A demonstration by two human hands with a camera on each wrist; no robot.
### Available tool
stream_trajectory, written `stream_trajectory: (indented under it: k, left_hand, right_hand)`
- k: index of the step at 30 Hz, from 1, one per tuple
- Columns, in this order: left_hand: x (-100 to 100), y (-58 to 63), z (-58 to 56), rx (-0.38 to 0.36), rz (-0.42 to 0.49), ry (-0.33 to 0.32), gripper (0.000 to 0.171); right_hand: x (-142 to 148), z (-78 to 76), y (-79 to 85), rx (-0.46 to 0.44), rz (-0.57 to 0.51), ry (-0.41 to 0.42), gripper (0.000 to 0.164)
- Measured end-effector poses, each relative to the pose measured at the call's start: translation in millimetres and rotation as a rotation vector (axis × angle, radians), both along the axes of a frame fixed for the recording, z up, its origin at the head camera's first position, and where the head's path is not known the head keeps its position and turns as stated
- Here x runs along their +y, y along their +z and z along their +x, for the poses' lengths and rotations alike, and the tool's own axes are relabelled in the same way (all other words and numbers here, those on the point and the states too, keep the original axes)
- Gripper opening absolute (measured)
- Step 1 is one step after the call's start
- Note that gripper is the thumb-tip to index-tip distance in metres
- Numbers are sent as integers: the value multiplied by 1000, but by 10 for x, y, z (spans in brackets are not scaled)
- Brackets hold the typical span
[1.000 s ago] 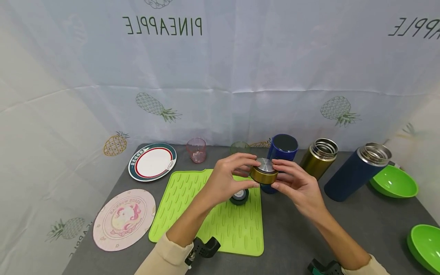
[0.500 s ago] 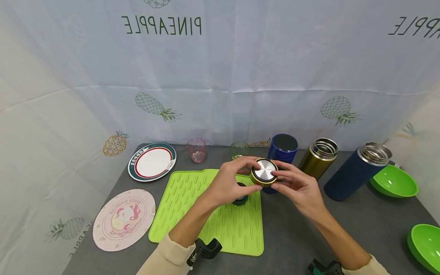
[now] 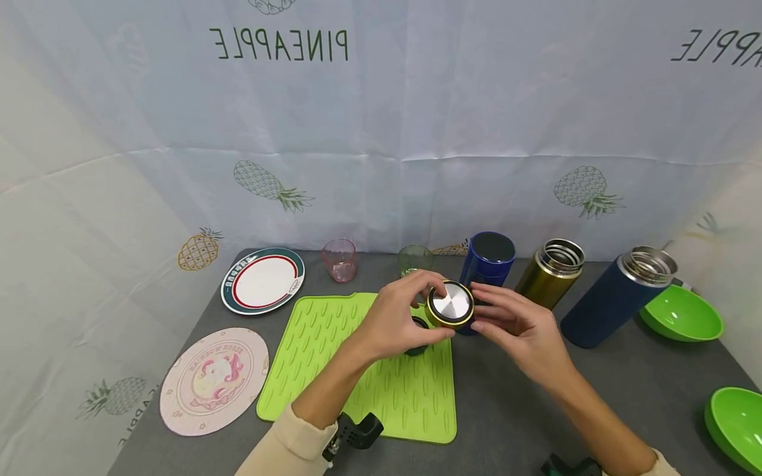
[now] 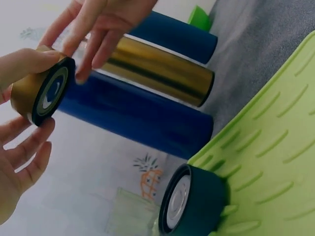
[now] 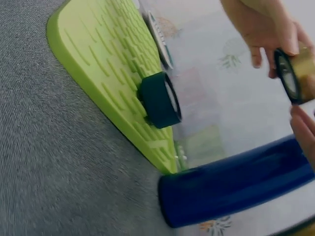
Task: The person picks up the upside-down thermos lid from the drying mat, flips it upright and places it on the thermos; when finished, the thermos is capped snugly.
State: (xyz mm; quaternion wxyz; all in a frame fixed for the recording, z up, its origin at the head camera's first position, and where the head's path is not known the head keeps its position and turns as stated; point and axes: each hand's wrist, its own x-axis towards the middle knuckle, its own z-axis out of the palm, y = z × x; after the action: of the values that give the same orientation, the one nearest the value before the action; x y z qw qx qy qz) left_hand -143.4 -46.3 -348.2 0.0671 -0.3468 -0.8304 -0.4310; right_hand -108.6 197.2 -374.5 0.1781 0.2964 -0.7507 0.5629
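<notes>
My left hand (image 3: 399,317) pinches a round gold bottle lid (image 3: 452,303) between thumb and fingers above the table. The lid's brushed steel top tilts toward the head camera; its black-rimmed underside shows in the left wrist view. To the right of it, my right hand (image 3: 530,330) has its fingers extended, fingertips right at the lid's edge. A dark green-blue lid (image 4: 204,199) lies on the lime green mat (image 3: 363,403), partly hidden by my left hand in the head view. Behind the hands stands a blue bottle (image 3: 489,258) with a dark top.
An uncapped gold flask (image 3: 544,287) and an uncapped navy flask (image 3: 601,311) stand at the back right. Green bowls (image 3: 684,317) sit at the far right. Pink (image 3: 340,261) and green (image 3: 415,258) glasses, a rimmed plate (image 3: 264,281) and a pink round mat (image 3: 215,381) are leftward.
The gold lid has tipped so its steel top faces the head camera more, then shifted slightly left and down with my left hand. My right hand's fingers have straightened somewhat at its edge.
</notes>
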Motion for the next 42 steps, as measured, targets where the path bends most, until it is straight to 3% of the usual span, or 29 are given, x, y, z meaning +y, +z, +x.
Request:
stream_trajectory:
  k: [2,6,9,12,15,19,24,35,42]
  left_hand:
    - [-29,-5,-7,-4,21,0,46]
    - [-88,-5,-14,-10,55,11,46]
    - [-132,-5,-13,-21,63,22,45]
    - [-162,-10,-12,-31,61,29,45]
    - [-176,-19,-12,-38,59,28,46]
    - [-175,-42,-16,-40,57,23,47]
    - [-162,-75,-12,-46,51,20,48]
    - [-140,-120,-12,-37,37,24,49]
    - [-131,-121,-17,-23,25,31,50]
  right_hand:
    - [55,35,60,65,0,-83,52]
    - [191,73,137,289,-168,-232,40]
    - [294,82,159,360,-278,-336,50]
    - [400,64,102,316,-288,-432,70]
    - [487,15,-26,201,-245,-492,85]
    - [539,-79,-200,19,-227,-492,107]
    - [547,-185,-357,-148,-175,-511,113]
    - [530,-325,-588,-132,-199,-515,110]
    - [572,-346,-632,-131,-175,-532,112]
